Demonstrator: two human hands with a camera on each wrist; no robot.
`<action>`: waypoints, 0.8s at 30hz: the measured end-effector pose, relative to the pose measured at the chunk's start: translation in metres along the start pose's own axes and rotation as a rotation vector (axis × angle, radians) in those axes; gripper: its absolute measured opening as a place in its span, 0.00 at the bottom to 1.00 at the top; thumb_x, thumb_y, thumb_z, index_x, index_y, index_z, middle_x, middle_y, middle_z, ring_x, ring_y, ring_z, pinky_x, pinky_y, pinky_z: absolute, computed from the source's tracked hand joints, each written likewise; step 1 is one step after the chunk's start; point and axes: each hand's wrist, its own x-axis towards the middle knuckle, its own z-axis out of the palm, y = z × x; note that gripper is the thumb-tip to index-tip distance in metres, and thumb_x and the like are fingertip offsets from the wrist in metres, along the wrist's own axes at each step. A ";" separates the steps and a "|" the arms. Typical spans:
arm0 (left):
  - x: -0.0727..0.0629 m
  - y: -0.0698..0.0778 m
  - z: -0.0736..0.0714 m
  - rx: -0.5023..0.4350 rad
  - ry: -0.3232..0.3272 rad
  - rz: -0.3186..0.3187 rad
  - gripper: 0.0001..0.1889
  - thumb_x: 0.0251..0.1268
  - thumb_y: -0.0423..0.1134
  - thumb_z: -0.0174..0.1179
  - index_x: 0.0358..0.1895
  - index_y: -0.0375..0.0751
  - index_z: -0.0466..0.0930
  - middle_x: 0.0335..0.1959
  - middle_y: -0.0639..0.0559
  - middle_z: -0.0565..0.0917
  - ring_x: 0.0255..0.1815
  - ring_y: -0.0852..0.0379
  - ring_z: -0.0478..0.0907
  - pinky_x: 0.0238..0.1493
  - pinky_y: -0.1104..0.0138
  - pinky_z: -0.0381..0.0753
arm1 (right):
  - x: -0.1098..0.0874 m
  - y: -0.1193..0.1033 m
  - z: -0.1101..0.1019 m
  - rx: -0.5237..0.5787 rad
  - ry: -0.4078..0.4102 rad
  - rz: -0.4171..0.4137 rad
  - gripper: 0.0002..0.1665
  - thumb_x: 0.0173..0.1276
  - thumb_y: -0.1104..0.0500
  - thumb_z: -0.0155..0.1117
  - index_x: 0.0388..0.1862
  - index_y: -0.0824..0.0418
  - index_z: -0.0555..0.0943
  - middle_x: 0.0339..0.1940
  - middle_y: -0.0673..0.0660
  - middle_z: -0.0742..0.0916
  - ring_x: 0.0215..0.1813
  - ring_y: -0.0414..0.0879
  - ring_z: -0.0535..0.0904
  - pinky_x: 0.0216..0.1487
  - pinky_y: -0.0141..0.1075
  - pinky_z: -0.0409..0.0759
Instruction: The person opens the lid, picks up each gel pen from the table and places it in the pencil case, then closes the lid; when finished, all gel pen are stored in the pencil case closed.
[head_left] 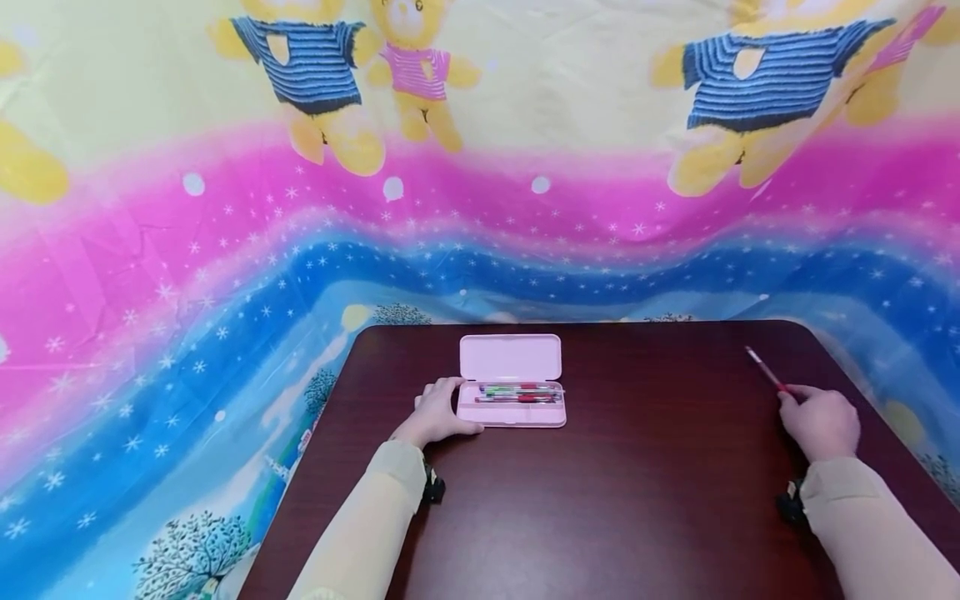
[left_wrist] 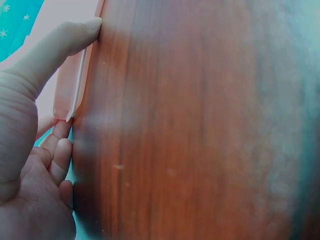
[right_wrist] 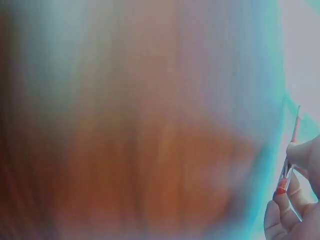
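Note:
A pink pencil case lies on the table with its lid raised at the back. Several pens with red and green parts lie in its rear compartment. My left hand grips the case's left end; in the left wrist view the thumb reaches the edge of the case and the fingers bend at its corner. Far to the right, my right hand pinches a slim pen with a red part near the fingertips, its pale end pointing away and to the left.
The dark brown wooden table has rounded far corners. Behind it and at both sides hangs a cloth printed with teddy bears, snowflakes and trees. A small black device sits at each wrist, by the sleeve cuffs.

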 end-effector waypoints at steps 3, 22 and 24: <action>0.000 0.000 0.000 0.003 0.001 0.001 0.57 0.50 0.64 0.84 0.83 0.50 0.68 0.77 0.45 0.75 0.74 0.43 0.68 0.76 0.40 0.65 | 0.002 -0.024 0.009 0.021 0.018 -0.047 0.28 0.85 0.49 0.58 0.68 0.71 0.84 0.65 0.82 0.83 0.63 0.80 0.75 0.60 0.70 0.73; 0.001 0.001 0.002 0.010 0.007 0.004 0.57 0.50 0.64 0.84 0.82 0.49 0.68 0.77 0.44 0.75 0.74 0.42 0.68 0.74 0.40 0.66 | -0.020 -0.182 0.046 0.125 0.101 -0.445 0.16 0.76 0.58 0.75 0.58 0.62 0.93 0.49 0.69 0.87 0.50 0.66 0.81 0.53 0.61 0.77; 0.000 0.001 0.001 0.015 0.009 0.001 0.57 0.50 0.64 0.84 0.82 0.48 0.68 0.77 0.44 0.75 0.75 0.42 0.68 0.74 0.40 0.66 | -0.024 -0.195 0.053 0.128 0.075 -0.462 0.15 0.76 0.58 0.75 0.57 0.61 0.93 0.48 0.67 0.87 0.50 0.65 0.81 0.53 0.59 0.76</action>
